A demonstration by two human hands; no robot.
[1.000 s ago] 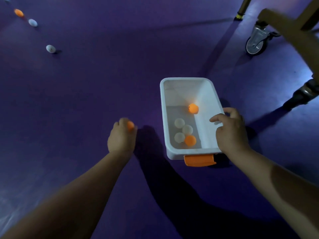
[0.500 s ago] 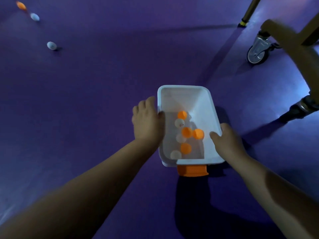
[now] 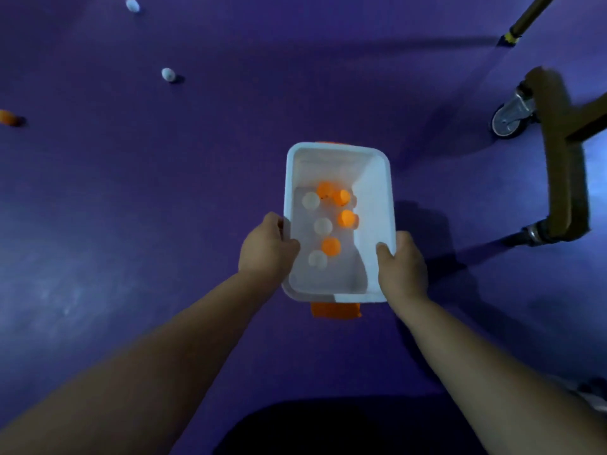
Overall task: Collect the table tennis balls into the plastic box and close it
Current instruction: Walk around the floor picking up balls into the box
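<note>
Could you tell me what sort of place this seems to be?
Likely a table tennis room: purple sports-type floor, loose balls scattered on it, and a wheeled frame, perhaps a table's undercarriage.

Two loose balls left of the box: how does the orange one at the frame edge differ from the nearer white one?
Colour: the orange ball is orange, the nearer white ball white. Place: the orange ball lies at the far left edge, closer to the person; the white ball lies farther off and more to the right. Both rest on the purple floor, outside the plastic box.
</note>
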